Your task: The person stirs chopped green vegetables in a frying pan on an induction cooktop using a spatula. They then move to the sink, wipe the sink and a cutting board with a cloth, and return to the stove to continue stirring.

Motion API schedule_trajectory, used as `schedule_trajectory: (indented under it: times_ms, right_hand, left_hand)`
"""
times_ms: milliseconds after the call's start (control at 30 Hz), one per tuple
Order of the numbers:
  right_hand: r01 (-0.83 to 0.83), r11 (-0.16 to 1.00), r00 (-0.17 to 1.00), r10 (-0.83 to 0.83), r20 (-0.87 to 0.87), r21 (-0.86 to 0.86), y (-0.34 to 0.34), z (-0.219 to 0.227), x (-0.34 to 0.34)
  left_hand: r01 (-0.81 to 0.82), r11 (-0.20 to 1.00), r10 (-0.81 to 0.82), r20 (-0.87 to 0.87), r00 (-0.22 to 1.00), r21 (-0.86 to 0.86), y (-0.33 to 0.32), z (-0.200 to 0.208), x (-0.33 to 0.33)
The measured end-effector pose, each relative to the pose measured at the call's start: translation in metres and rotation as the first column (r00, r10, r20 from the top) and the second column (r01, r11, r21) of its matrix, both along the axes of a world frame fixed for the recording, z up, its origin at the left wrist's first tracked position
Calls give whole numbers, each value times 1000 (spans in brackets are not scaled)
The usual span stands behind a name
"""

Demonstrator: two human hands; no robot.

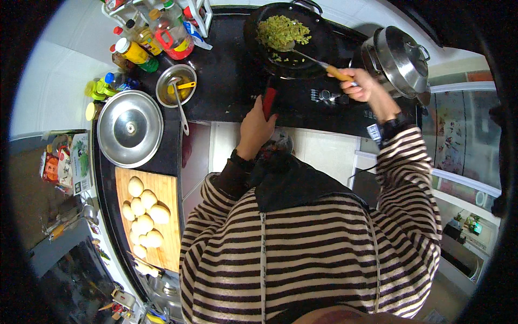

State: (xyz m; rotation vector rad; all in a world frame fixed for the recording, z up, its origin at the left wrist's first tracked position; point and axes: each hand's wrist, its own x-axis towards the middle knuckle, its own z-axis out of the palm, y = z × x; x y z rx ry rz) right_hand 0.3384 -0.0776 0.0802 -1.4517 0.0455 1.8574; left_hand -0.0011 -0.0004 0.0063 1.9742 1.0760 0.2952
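Note:
A black frying pan (318, 43) sits on the dark stove at the top, holding chopped yellow-green food (281, 31). My left hand (256, 127) grips the pan's red handle (269, 101). My right hand (360, 85) holds the orange handle of a metal spatula (310, 56), whose blade rests in the food near the pan's middle.
A steel pot with lid (398, 58) stands right of the pan. Left of the stove are a small steel bowl with a ladle (176, 85), a large steel lid (130, 128), oil and sauce bottles (156, 35), and a wooden board (167, 237) with several peeled potatoes.

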Motion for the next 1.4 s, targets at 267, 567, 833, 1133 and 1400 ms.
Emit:
schedule_trajectory:
  times_ms: [267,567,833,1133,1400]
  right_hand:
    - [40,970,922,-128,366,238,-15,-20,-33]
    - [-327,907,-304,165,938,-265,-49,28,-45]
    - [-272,916,-371,183,910,-295,-38,14,-50]
    - [-420,907,-223,-89,971,-13,-44,-9,-65]
    - [-330,943,-51,11,999,-27,-40,-15,-58]
  left_hand:
    - [-16,997,13,42,999,72,-2,-7,0]
    - [-5,996,-1,68,998,85,0,-11,0]
    - [-13,999,11,57,998,50,0,-10,0]
    - [2,997,-7,70,998,75,1,-12,-1]
    - [-8,998,8,1,1000,55,1,-5,2]
